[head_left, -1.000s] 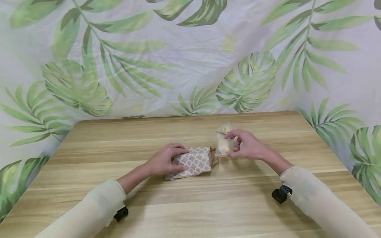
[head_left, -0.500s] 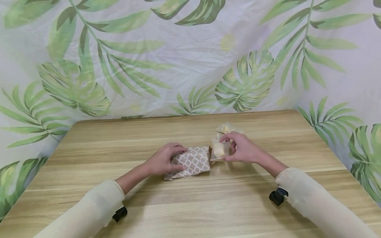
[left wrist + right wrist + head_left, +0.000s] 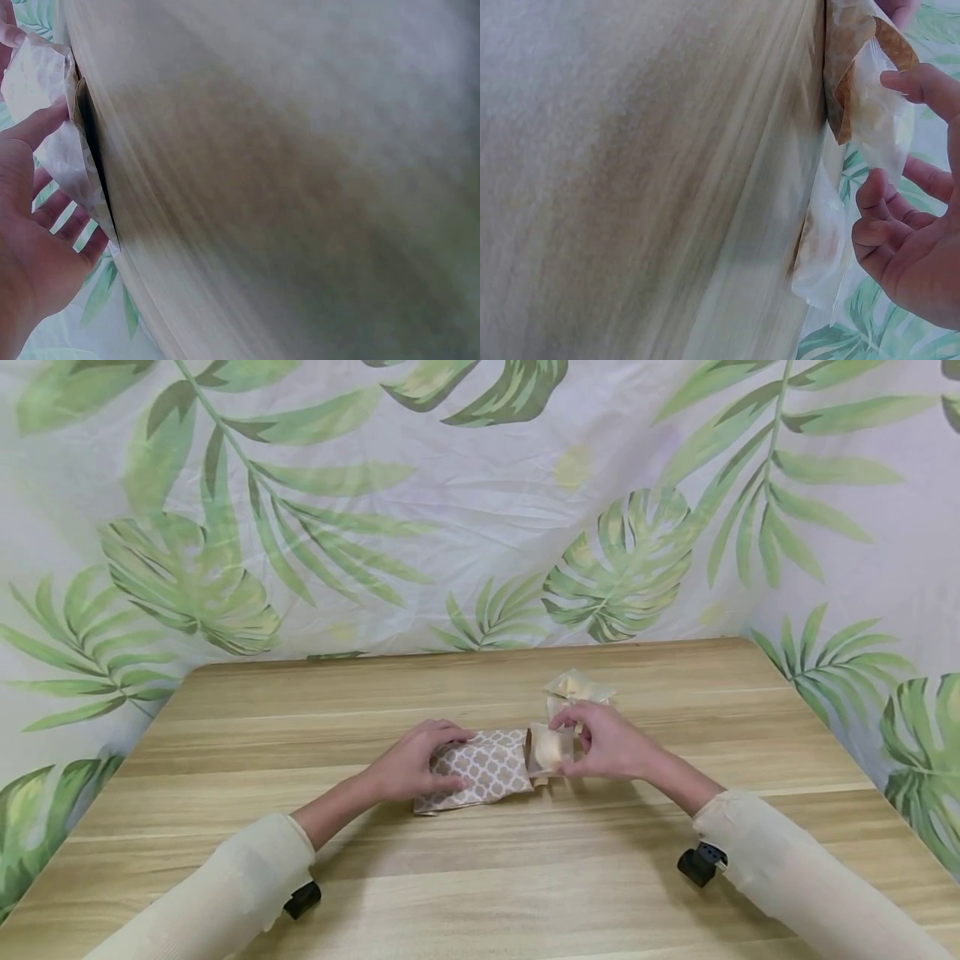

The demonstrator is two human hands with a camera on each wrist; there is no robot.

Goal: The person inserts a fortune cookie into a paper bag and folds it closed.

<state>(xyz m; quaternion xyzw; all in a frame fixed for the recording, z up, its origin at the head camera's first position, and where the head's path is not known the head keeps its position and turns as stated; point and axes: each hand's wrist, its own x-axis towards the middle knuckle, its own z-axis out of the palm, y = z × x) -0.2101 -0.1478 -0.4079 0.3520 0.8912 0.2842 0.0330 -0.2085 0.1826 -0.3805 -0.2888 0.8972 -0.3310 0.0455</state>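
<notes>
A patterned paper bag (image 3: 487,768) lies on its side on the table, its mouth facing right. My left hand (image 3: 411,762) grips the bag's closed end, thumb on the near side and fingers over the far side. My right hand (image 3: 611,743) pinches a small clear packet (image 3: 547,750) with a pale yellow piece inside. In the right wrist view this packet (image 3: 877,112) sits at the bag's mouth, one end inside the brown paper opening (image 3: 844,105). Behind the right hand lie more such packets (image 3: 573,683), partly hidden by its fingers.
The wooden table (image 3: 480,877) reaches back to a leaf-print cloth (image 3: 480,510) hanging behind it. In the right wrist view another clear packet (image 3: 823,244) lies on the table near the right hand.
My right hand has lifted the packet away from the other packets and moved it left and slightly nearer, into the bag's mouth. The left hand and bag have stayed nearly still.
</notes>
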